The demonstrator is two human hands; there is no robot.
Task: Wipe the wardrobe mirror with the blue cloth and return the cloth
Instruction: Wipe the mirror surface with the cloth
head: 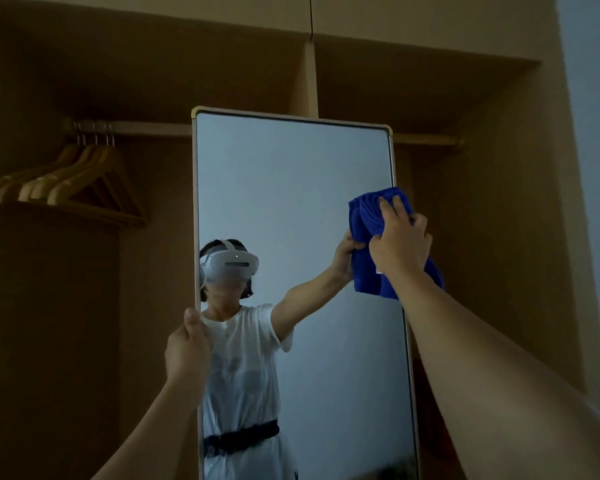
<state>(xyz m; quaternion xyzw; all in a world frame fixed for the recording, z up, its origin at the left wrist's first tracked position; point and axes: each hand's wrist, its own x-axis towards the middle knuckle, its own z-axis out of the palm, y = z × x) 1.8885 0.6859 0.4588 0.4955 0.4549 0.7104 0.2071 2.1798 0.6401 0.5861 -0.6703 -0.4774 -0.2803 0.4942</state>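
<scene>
Open wooden wardrobe in dim light

Wooden hangers [66, 181] bunch together on the rail [136, 128] at the upper left; a shelf divider [309, 81] stands upright above, a thin dark cord [311, 15] hanging over it; pale wall [589, 133] at right.
</scene>
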